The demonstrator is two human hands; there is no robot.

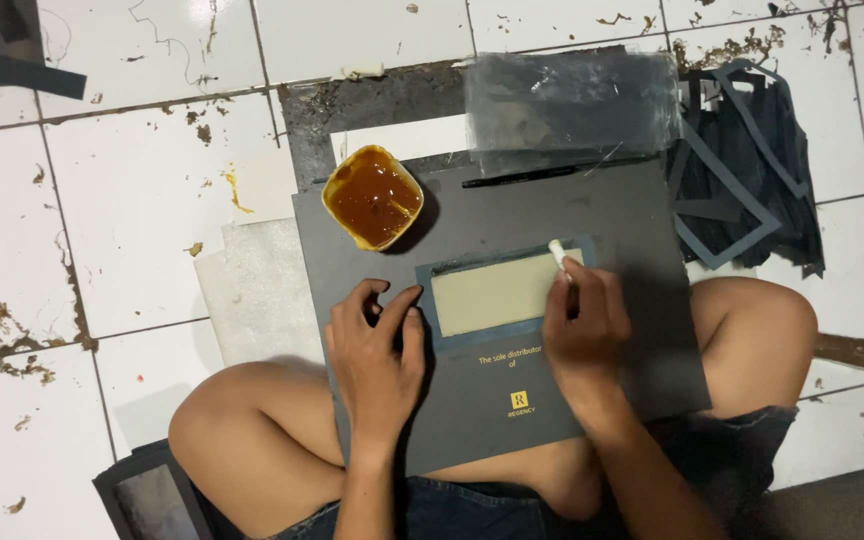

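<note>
**Gluing a frame onto a dark board, worked on the lap**

Nearest the camera, a person sits cross-legged on a tiled floor (142,190) with a dark grey board (642,330) resting across the knees. The left hand (377,350) lies flat on the board, fingers loosely spread and curled at the tips, holding nothing and simply pressing the board steady. The right hand (582,325) is closed around a small white stick (558,253), whose tip touches the upper right corner of a blue-grey frame (427,300) lying between the two hands. Inside the frame shows a pale beige panel (497,292).

Just beyond the left hand stands a yellow bowl of amber glue (373,196), on the board's far corner. Beyond the right hand lie a thin black pen (522,178), a clear plastic sheet (572,100) and, further right, a heap of cut frame strips (752,180).

By my reading, glue is being spread along the frame's edge; the next move would call for a steady stroke along the border while the left hand keeps the board from sliding.
</note>
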